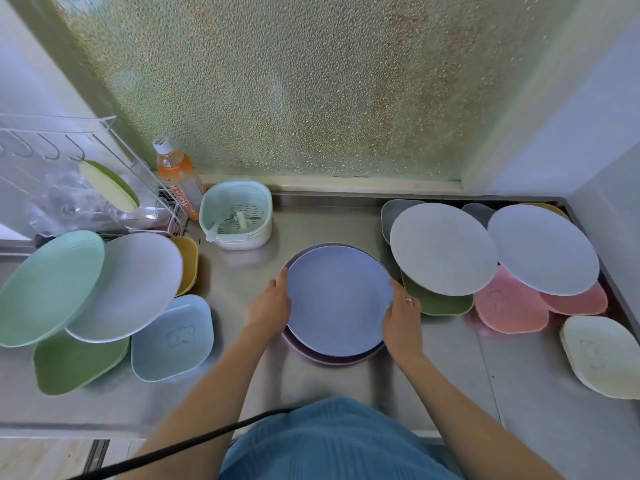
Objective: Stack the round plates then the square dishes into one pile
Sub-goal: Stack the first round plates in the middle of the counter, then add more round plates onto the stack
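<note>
A blue round plate (pixel 337 299) lies on a mauve round plate (pixel 332 360) in the middle of the steel counter. My left hand (pixel 270 306) grips its left rim and my right hand (pixel 401 317) grips its right rim. On the left a mint round plate (pixel 48 285) and a pale grey round plate (pixel 131 285) lean over a green square dish (pixel 72 365), a light blue square dish (pixel 173 337) and a yellow dish (pixel 188 261). On the right two pale round plates (pixel 443 249) (pixel 543 249) rest on green (pixel 436 303), pink (pixel 509 310) and grey dishes.
A cream square dish (pixel 602 355) sits at the far right. A mint strainer basket (pixel 237 214) and an orange drink bottle (pixel 178 178) stand behind the pile. A wire dish rack (pixel 79 188) is at the back left. Frosted glass closes off the back.
</note>
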Action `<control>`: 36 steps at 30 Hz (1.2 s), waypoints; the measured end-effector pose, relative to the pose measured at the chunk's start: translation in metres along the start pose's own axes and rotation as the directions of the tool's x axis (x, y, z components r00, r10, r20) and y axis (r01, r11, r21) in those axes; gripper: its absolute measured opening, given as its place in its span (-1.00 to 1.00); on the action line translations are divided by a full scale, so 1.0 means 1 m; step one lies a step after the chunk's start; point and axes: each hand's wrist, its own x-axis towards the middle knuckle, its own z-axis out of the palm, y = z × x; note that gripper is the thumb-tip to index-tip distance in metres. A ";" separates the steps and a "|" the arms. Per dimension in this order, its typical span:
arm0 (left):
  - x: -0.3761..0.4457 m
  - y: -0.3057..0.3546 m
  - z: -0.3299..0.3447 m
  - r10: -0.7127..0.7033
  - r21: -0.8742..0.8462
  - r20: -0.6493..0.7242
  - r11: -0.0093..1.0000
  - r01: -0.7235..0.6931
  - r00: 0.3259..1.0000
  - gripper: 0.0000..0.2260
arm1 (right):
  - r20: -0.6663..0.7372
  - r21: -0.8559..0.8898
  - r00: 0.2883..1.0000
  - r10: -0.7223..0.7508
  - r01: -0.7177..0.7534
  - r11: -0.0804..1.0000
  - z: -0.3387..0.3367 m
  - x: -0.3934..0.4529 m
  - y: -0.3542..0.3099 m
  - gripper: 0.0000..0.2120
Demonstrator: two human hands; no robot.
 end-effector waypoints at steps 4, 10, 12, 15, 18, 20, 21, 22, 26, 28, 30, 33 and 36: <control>-0.009 -0.021 0.000 -0.050 -0.034 -0.049 0.998 0.048 0.998 -0.55 | 0.041 -0.048 0.998 -0.050 0.052 0.997 0.013 -0.003 -0.013 -0.43; -0.019 -0.042 -0.013 -0.082 -0.063 -0.045 0.995 0.079 0.996 -0.65 | 0.101 -0.298 0.983 -0.150 0.174 0.938 0.022 -0.006 -0.035 -0.36; -0.020 -0.051 -0.023 -0.114 -0.080 -0.068 0.991 0.108 0.991 -0.69 | 0.080 -0.412 0.980 -0.181 0.198 0.889 0.028 -0.007 -0.044 -0.32; -0.027 -0.074 -0.039 -0.197 -0.117 -0.226 0.978 0.174 0.954 -0.71 | 0.106 -0.431 0.947 -0.305 0.320 0.844 0.046 -0.009 -0.068 -0.36; -0.036 -0.112 -0.057 -0.279 -0.126 -0.439 0.960 0.249 0.854 -0.78 | 0.217 -0.298 0.862 -0.457 0.505 0.810 0.065 -0.016 -0.107 -0.42; -0.042 -0.147 -0.068 -0.351 -0.107 -0.507 0.932 0.347 0.787 -0.75 | 0.277 -0.204 0.797 -0.536 0.594 0.778 0.082 -0.025 -0.135 -0.44; -0.044 -0.165 -0.073 -0.393 -0.106 -0.520 0.911 0.399 0.759 -0.72 | 0.302 -0.177 0.772 -0.560 0.623 0.762 0.091 -0.030 -0.147 -0.46; -0.047 -0.181 -0.078 -0.431 -0.112 -0.522 0.890 0.441 0.736 -0.70 | 0.325 -0.159 0.749 -0.578 0.646 0.747 0.101 -0.035 -0.158 -0.48; -0.046 -0.224 -0.095 -0.435 -0.082 -0.509 0.884 0.461 0.743 -0.63 | 0.400 -0.110 0.658 -0.638 0.726 0.679 0.135 -0.049 -0.194 -0.48; -0.041 -0.227 -0.096 -0.391 -0.085 -0.535 0.907 0.413 0.749 -0.62 | 0.414 -0.096 0.646 -0.641 0.731 0.675 0.143 -0.054 -0.203 -0.50; -0.037 -0.234 -0.098 -0.377 -0.068 -0.554 0.909 0.411 0.742 -0.61 | 0.420 -0.083 0.637 -0.646 0.736 0.672 0.153 -0.058 -0.211 -0.50; -0.029 -0.248 -0.102 -0.413 -0.065 -0.528 0.890 0.450 0.742 -0.55 | 0.432 -0.088 0.642 -0.634 0.730 0.678 0.165 -0.061 -0.218 -0.49; -0.020 -0.264 -0.104 -0.422 -0.043 -0.447 0.891 0.453 0.788 -0.50 | 0.439 -0.099 0.660 -0.610 0.710 0.697 0.171 -0.061 -0.221 -0.51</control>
